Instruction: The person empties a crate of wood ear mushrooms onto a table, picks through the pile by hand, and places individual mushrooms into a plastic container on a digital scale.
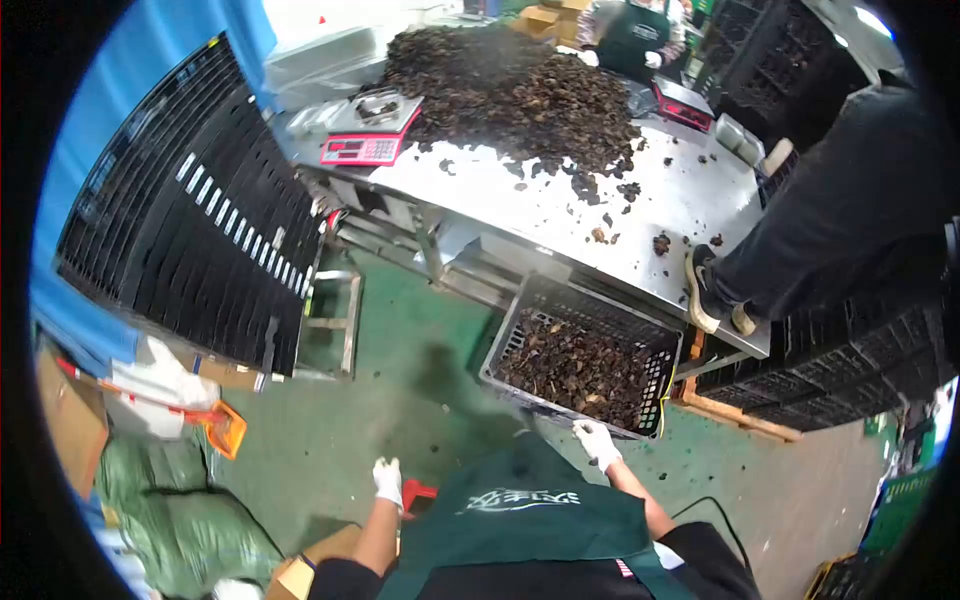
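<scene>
My left hand [387,478], in a white glove, hangs low over the green floor beside a red object [418,494]; its fingers look curled, but what they hold, if anything, is too small to tell. My right hand [597,443], also gloved in white, is at the near rim of a black plastic crate [540,403], with its fingers bent towards the rim. Dark, dried, leafy pieces [585,372] lie in the crate. Whether the right fingers grip the rim is unclear.
A metal table [480,200] bears a large dark heap [500,90] and two red scales [362,150]. Someone in dark trousers [840,200] stands on its right end; another person [635,40] is behind it. Black crates [190,220] are stacked left, green sacks [200,530] below.
</scene>
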Motion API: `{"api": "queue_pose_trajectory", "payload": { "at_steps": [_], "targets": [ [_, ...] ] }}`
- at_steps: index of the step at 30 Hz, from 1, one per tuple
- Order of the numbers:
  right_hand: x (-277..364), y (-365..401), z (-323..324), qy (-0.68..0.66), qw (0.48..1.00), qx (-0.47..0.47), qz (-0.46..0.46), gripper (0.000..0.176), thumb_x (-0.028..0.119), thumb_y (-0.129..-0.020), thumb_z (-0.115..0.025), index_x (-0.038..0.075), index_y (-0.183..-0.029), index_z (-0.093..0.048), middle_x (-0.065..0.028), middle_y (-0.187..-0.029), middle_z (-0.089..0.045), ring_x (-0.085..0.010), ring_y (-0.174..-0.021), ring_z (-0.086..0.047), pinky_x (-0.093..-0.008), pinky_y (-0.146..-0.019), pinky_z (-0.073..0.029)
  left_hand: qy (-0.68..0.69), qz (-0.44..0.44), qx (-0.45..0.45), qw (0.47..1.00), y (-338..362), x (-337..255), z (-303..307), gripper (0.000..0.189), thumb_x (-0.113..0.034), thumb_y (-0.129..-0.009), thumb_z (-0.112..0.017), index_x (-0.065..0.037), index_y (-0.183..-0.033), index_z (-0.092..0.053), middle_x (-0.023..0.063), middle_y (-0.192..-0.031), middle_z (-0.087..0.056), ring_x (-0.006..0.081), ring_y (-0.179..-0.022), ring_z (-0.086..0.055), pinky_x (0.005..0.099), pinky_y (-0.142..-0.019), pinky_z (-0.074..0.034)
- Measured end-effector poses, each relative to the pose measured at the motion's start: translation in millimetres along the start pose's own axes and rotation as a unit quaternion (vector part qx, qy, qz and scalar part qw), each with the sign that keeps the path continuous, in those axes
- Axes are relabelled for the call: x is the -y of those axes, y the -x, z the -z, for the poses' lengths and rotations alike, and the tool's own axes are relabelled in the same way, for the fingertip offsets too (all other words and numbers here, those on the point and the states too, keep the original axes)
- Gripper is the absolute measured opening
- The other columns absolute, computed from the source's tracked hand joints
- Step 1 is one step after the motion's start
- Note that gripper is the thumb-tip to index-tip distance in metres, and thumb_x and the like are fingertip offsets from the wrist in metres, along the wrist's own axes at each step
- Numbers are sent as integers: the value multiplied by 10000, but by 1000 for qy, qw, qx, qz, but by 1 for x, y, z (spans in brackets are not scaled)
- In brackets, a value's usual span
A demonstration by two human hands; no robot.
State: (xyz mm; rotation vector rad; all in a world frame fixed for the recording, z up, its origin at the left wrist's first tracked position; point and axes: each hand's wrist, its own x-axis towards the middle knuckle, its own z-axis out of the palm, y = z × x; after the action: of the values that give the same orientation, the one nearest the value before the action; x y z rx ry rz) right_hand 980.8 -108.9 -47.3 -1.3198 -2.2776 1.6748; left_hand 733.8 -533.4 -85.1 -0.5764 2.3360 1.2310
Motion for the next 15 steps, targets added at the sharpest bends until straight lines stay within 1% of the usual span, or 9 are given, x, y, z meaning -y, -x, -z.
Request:
{"api": "queue_pose_trajectory", "payload": {
  "at_steps": [1, 3, 5, 7, 9, 11, 13, 14, 15],
  "targets": [
    [0, -14, -7, 19, 999, 10, 29, 319, 227, -873, -624, 5, -1100, -655, -137, -1027, -701, -228, -959, -656, -319, -864, -488, 29, 19, 7, 999, 2, 2, -1, 539, -151, -842, -680, 56, -1293, -471, 205, -1183, -595, 246, -1085, -557, 349, -968, -424],
    [44, -26, -14, 21, 1000, 11, -9, 327, 248, -859, -623, 23, -1093, -661, -149, -1039, -693, -258, -991, -649, -335, -885, -482, 59, 72, 24, 995, -9, -2, -6, 529, -131, -847, -682, 47, -1298, -470, 197, -1190, -590, 234, -1089, -550, 351, -977, -418],
    [74, -44, -24, 58, 996, 54, -37, 320, 256, -866, -606, 28, -1083, -663, -158, -1041, -691, -270, -987, -651, -347, -881, -486, 85, 76, 30, 993, -9, -44, -8, 522, -107, -854, -677, 44, -1307, -464, 211, -1268, -553, 235, -1153, -530, 346, -1007, -399],
    [91, -73, -36, 76, 995, 62, -12, 332, 263, -866, -596, 23, -1086, -661, -165, -1044, -688, -285, -984, -651, -356, -883, -488, 91, 50, 49, 993, -44, -69, -14, 524, -109, -867, -665, 44, -1321, -453, 220, -1340, -505, 247, -1217, -504, 341, -1033, -382],
    [109, -104, -46, 110, 989, 95, 7, 335, 259, -863, -595, 23, -1091, -661, -167, -1046, -688, -288, -979, -652, -359, -882, -491, 129, -29, 69, 989, -75, -95, -22, 524, -111, -882, -649, 34, -1341, -442, 227, -1369, -480, 267, -1254, -484, 348, -1053, -369],
    [132, -128, -57, 108, 992, 69, -2, 324, 263, -865, -585, 31, -1076, -668, -178, -1059, -682, -295, -985, -652, -360, -873, -497, 111, -55, 74, 990, -107, -138, -31, 527, -133, -893, -643, 18, -1355, -438, 219, -1354, -495, 255, -1221, -507, 332, -993, -418],
    [143, -151, -71, 60, 997, 49, 0, 330, 269, -865, -585, 39, -1087, -669, -180, -1068, -678, -301, -994, -651, -362, -883, -495, 62, -27, 121, 990, -126, -177, -29, 533, -151, -894, -649, 0, -1360, -440, 206, -1334, -516, 234, -1170, -540, 304, -892, -466],
    [144, -163, -79, 37, 998, 46, -6, 328, 266, -866, -586, 40, -1088, -671, -178, -1068, -679, -302, -998, -651, -364, -887, -495, 37, -49, 126, 990, -140, -193, -30, 536, -168, -898, -650, -24, -1369, -438, 181, -1317, -537, 205, -1116, -563, 286, -806, -481],
    [152, -171, -86, 13, 999, 46, -14, 326, 264, -866, -587, 41, -1089, -672, -177, -1067, -680, -304, -1002, -650, -366, -891, -495, 31, -56, 126, 990, -149, -212, -28, 536, -168, -898, -650, -24, -1369, -438, 181, -1317, -537, 205, -1116, -563, 286, -806, -481]
  ]
}}
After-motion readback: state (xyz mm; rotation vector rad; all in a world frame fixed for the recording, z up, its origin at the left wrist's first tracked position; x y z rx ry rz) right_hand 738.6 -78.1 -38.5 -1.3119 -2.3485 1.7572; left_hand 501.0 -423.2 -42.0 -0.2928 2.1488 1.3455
